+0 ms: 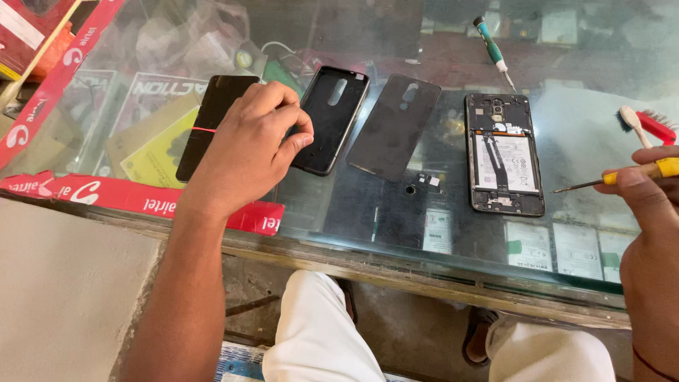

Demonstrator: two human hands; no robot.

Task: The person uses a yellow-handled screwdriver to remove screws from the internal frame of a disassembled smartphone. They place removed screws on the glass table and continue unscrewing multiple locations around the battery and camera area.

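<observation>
My left hand (247, 152) rests on the glass counter with thumb and fingertips pinched together at the left edge of a black phone case (334, 117). I see nothing between the fingers. Under that hand lies a black screen panel (212, 113) with a red strip. My right hand (647, 233) grips a yellow-handled screwdriver (636, 173), its tip pointing left toward an opened phone (503, 152) with battery and boards exposed. A dark back cover (395, 127) lies between the case and the phone.
Small loose parts (423, 182) sit on the glass counter (396, 255) below the back cover. A teal screwdriver (491, 48) lies at the back, a white and red brush (642, 124) at the right. Red cardboard strips (106, 197) edge the left side. My knees show below.
</observation>
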